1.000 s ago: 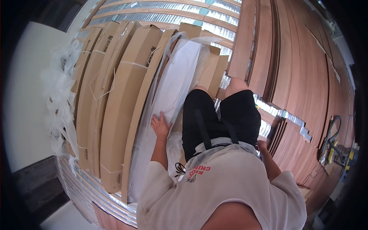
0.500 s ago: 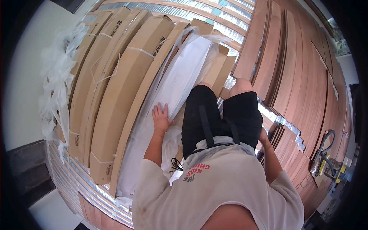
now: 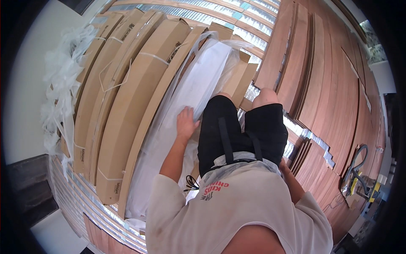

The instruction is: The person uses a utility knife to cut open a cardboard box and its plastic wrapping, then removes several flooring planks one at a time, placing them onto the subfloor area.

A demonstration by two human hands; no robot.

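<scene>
My left hand (image 3: 186,123) lies on the white sheet wrap (image 3: 198,82) over a long bundle in an opened carton. Its fingers are stretched out and hold nothing that I can see. Thin clear plastic (image 3: 234,63) hangs loose around the bundle's far end. Low beside my right thigh is my right hand (image 3: 284,167), close to a small stack of dark-edged wood planks (image 3: 301,155). My leg and shorts hide its fingers, so whether it holds anything does not show.
Several long brown cartons (image 3: 139,93) with straps stand to the left, crumpled plastic film (image 3: 63,93) beyond them. Reddish wood floor planks (image 3: 330,80) cover the right side. Wooden battens (image 3: 249,27) cross silvery foil at the far side. A dark hose (image 3: 359,167) lies far right.
My left hand has slid a little to the right and farther along the white wrap, its fingers now closer together. The right hand has shifted slightly nearer to me.
</scene>
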